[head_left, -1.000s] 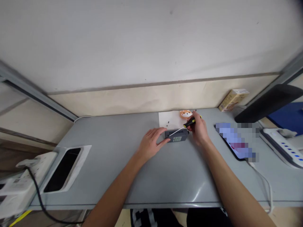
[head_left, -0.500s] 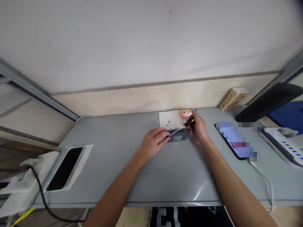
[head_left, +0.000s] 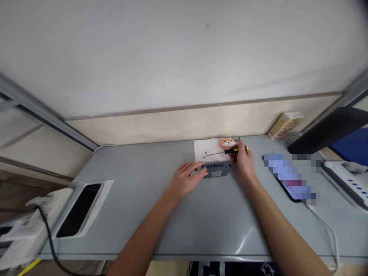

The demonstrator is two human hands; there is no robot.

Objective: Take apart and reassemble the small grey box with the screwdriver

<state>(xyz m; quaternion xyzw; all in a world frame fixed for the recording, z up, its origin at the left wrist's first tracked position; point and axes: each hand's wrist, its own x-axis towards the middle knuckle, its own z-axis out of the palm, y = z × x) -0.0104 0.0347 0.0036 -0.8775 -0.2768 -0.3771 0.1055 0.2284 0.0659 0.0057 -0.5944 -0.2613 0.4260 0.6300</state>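
Note:
My left hand (head_left: 186,177) grips the left end of a small dark grey box-shaped device (head_left: 222,174) between thumb and fingers. The device has a row of vent slots on top and a pale label on the side facing me. In my right hand (head_left: 242,163) is a black and yellow screwdriver (head_left: 231,150), pointing left. Its tip is raised off the device, over a white sheet of paper (head_left: 211,145). Near the tip, a few tiny dark pieces, probably screws (head_left: 205,154), lie on the paper.
An orange and white animal-face item (head_left: 227,143) sits at the paper's back right. Phones lie at the left (head_left: 79,210) and right (head_left: 289,178). Power strips (head_left: 345,182) (head_left: 37,222) flank the grey desk. A yellow carton (head_left: 284,125) and a black monitor-like object (head_left: 324,128) stand at back right.
The screwdriver tip has lifted from the left end of the device's top and moved back over the paper. My left hand still grips the device. The view has tilted slightly upward.

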